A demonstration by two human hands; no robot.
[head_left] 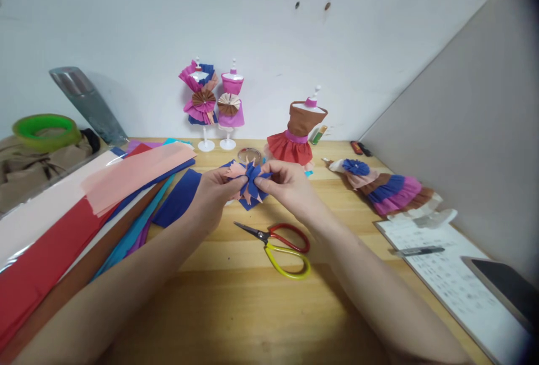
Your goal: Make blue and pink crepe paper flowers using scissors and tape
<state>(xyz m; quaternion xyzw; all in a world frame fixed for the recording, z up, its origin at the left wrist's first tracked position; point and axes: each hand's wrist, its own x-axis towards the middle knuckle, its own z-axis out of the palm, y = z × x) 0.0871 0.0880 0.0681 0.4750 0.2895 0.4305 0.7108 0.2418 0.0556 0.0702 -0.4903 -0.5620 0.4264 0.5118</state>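
Between two hands, one paper flower.

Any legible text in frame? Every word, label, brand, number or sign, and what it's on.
None legible.
White sheet: rows of small dark marks, too blurred to read.
Clear bottle: no lettering can be made out.
Green-and-orange tube: too small to tell if it is printed.
Pen: blurred, nothing readable.

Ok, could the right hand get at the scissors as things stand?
Probably yes: the scissors lie uncovered just below it, though the right hand would likely need to release the paper flower.
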